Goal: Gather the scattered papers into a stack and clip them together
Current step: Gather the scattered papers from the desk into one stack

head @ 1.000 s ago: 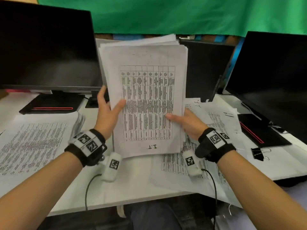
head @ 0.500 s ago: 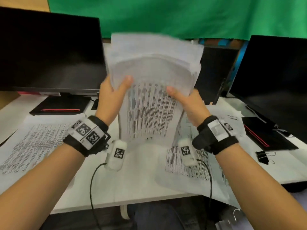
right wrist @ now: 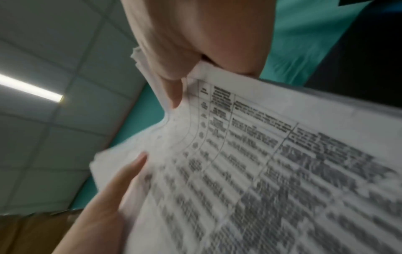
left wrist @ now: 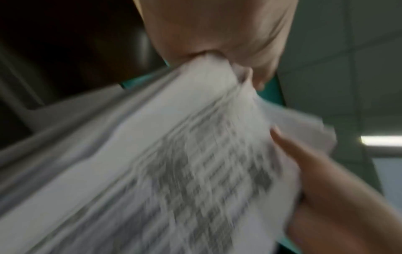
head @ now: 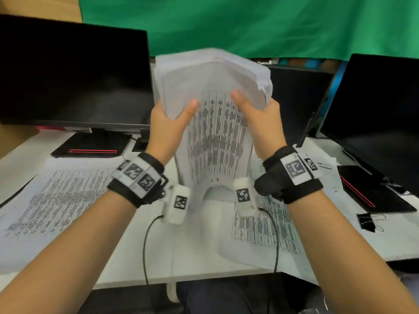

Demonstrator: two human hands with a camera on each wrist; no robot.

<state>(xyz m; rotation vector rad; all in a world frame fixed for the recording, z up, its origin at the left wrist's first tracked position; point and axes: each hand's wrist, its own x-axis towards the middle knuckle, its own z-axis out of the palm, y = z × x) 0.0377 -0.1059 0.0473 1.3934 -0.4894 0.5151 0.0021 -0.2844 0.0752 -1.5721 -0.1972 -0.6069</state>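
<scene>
I am watching the left hand (head: 166,126) gripping the left edge of the paper stack (head: 215,123), thumb lying across the printed front and the fingers going round behind. The right hand (head: 264,122) is gripping the opposite edge the same way, thumb pressing on the front sheet. Between them the stack is standing roughly upright and bowing, its lower edge meeting the white desk (head: 136,257), though blur is keeping me from seeing that contact sharply. In the left wrist view the thumb and palm (left wrist: 217,34) are pinching the sheets (left wrist: 174,163), with the other hand's fingers (left wrist: 304,154) showing at the far edge; the right wrist view is showing the same clamp (right wrist: 195,43) on the table-printed page (right wrist: 272,171).

Moving outward, loose printed pages are lying flat on the desk: one spread to the left (head: 59,200) and another to the right (head: 265,227), partly overhanging the near edge. A black binder clip (head: 366,220) is sitting near the desk's right side, well apart from the stack. Two dark monitors are flanking the scene, one left (head: 72,75) and one right (head: 376,109), each on a black base with a red line. A green cloth (head: 249,23) is hanging behind, and the wrist views are catching a tiled ceiling with a strip light (right wrist: 30,89).
</scene>
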